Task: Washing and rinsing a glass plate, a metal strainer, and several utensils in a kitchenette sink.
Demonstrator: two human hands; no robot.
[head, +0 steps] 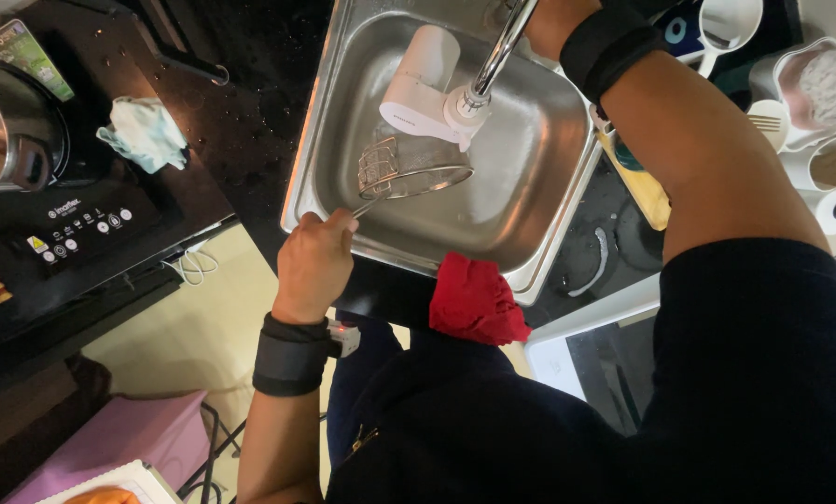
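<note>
Head view, looking down at a steel sink (539,159) set in a dark counter (241,121).

Left hand (313,261): fist closed tight around the handle of a wire strainer (416,170). The strainer's basket is held inside the sink, under the tap (497,56), just below the white filter unit (427,79) fixed to the spout. Basket tilted, rim facing partly toward the camera. A dark wrist band (292,355) sits on this forearm.

Right hand (550,21): reaches up past the tap at the top edge of the frame. Only the wrist and its dark band (605,42) show; the fingers are cut off by the frame, so cannot tell whether they are spread or closed on anything.

Around the sink: red cloth (474,301) draped over the near rim. Yellow sponge (644,187) on the counter to the right of the sink, partly under the right forearm. White cups (810,84) further right. On the left, a crumpled pale green cloth (143,133) lies on the counter beside a black induction cooker (82,224), with a metal pot (3,131) standing on it.
</note>
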